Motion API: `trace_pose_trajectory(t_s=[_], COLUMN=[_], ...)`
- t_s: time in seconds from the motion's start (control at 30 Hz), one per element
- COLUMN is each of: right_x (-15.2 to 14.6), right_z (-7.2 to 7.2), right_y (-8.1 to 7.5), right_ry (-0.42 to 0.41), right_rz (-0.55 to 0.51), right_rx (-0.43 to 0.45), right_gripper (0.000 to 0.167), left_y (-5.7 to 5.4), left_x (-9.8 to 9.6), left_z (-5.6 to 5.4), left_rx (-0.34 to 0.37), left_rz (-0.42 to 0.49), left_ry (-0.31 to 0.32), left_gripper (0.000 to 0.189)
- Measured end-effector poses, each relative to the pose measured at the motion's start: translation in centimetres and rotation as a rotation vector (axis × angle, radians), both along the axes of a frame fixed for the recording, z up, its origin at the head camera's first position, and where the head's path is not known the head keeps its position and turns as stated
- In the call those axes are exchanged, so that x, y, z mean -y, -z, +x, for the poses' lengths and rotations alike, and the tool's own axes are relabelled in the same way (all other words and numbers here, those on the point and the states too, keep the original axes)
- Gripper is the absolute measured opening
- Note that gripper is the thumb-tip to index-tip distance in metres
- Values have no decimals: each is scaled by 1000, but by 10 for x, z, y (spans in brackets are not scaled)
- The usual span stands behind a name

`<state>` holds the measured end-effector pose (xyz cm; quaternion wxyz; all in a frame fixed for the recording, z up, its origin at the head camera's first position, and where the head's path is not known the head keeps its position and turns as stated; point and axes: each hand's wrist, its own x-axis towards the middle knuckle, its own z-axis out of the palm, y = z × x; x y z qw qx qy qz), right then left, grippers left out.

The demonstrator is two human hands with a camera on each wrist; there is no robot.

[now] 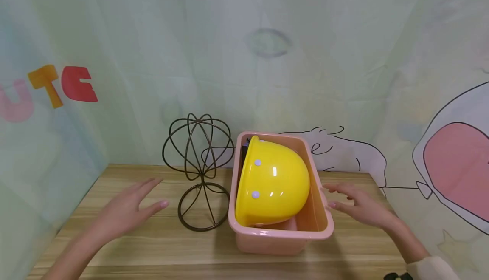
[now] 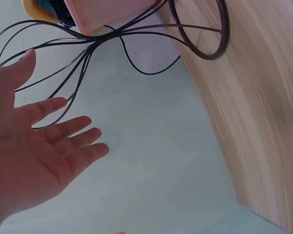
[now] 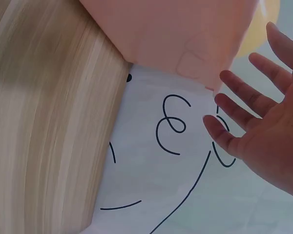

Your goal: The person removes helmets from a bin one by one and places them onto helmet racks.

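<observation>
A pink plastic bin [image 1: 271, 244] stands on the table with a yellow bowl-shaped helmet [image 1: 282, 178], dotted with pale spots, lying on its side in it. A dark item [image 1: 245, 150] shows behind the helmet's rim, mostly hidden. Left of the bin is a dark wire stand [image 1: 202, 176] with a round cage top and ring base. My left hand [image 1: 127, 210] hovers left of the stand, fingers spread and holding nothing. Close by the bin's right rim is my right hand [image 1: 359, 203], its fingers relaxed and the palm bare in the right wrist view.
The wooden table [image 1: 153, 250] ends at the back against a pale printed curtain [image 1: 229, 59]. Cartoon drawings and colored letters [image 1: 79, 83] decorate the curtain. At the lower right edge a pale sleeve [image 1: 431, 268] shows beside a small dark object [image 1: 398, 276].
</observation>
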<state>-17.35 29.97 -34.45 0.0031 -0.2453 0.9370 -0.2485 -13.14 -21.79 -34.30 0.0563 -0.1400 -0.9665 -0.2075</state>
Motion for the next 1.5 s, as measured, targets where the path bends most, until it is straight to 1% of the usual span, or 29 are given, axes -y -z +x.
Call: trace_pose_trajectory(t_s=[0.1,0.23,0.4,0.5,0.73,0.83,0.97,1.23,1.33,1.5], right_x=[3,6,7,8,9,9,9,8,8,8], right_z=[0,-1,-2,-2,-2,-3,-3,-3,-3,-3], right_y=[0,1,4,4,5,5,5,4,4,5], right_ry=[-26,-47,-63,-76,-73,-71,-72,-64,-63,-61], right_rz=[-27,-34,-41,-45,-31,-36,-44,-47,-47,-50], right_rx=[56,82,104,113,131,147,162,159,163,184], right_gripper=[45,43,42,41,41,42,42,43,43,44], left_y=[0,-1,-4,-5,-7,-7,-6,-4,-5,-7], left_x=[-6,-14,-26,-33,-50,-59,-69,-92,-101,-114], left_z=[3,5,6,6,4,1,-2,-9,-12,-18], left_rx=[-12,-8,66,104,144,148,157,207,207,198], left_rz=[51,107,190,235,350,376,387,431,438,461], left_ry=[28,62,110,138,215,235,262,271,265,287], left_gripper=[63,61,62,60,58,56,54,58,60,58])
